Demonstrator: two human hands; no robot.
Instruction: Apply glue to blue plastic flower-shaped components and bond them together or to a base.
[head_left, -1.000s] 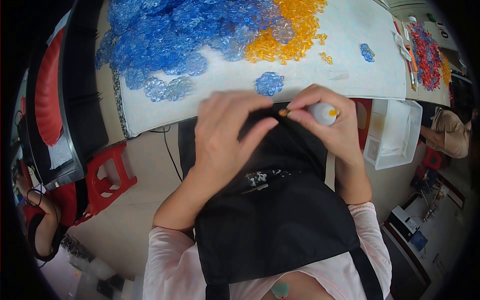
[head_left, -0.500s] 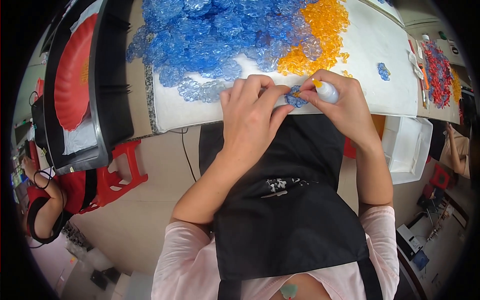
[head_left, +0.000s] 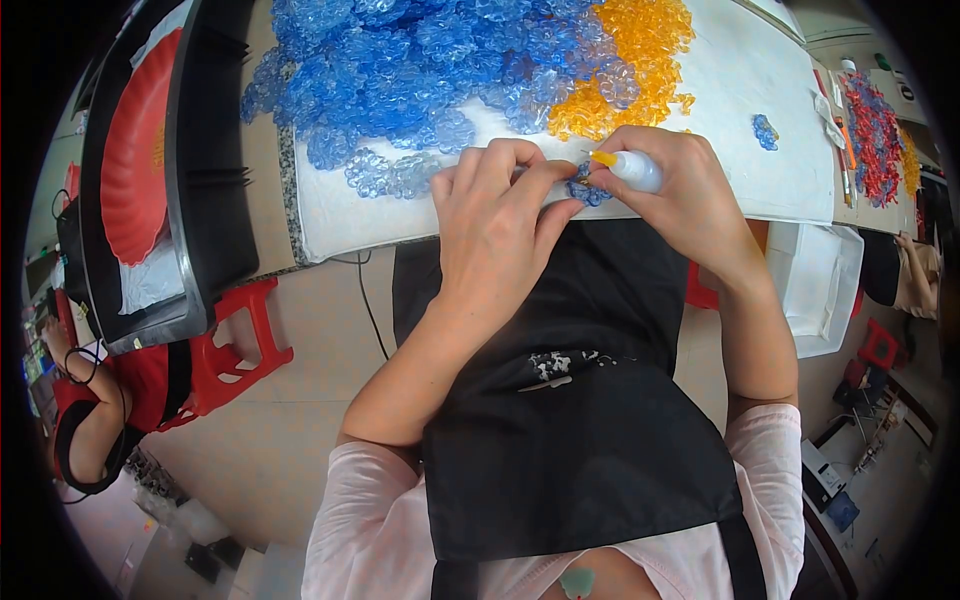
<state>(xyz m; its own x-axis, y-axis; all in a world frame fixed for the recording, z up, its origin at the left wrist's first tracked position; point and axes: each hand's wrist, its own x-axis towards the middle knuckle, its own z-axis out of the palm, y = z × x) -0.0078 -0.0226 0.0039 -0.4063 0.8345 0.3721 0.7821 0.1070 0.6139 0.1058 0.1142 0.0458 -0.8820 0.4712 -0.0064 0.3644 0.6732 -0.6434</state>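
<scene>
At the near edge of the white mat, my left hand (head_left: 495, 215) is closed, with thumb and fingers pinching a small blue translucent flower-shaped piece (head_left: 592, 196). Some yellow shows on that piece, partly covered by fingers. My right hand (head_left: 690, 180) grips a small white squeeze bottle (head_left: 640, 172) with a yellow nozzle. The bottle lies tilted over, its thin tip pointing left just above the piece. My right fingertips are close beside the piece; whether they touch it I cannot tell.
Beyond my hands lie a large heap of blue pieces (head_left: 400, 75) and a pile of yellow ones (head_left: 640, 60). One blue piece (head_left: 765, 132) sits apart on the mat (head_left: 740, 80). A black crate (head_left: 225, 180) with a red fluted dish (head_left: 140, 150) stands left; a white bin (head_left: 815, 290) is right.
My right hand has tipped the bottle from nearly upright to lying leftward, its nozzle now near the blue piece. The left hand keeps its pinch, with little movement.
</scene>
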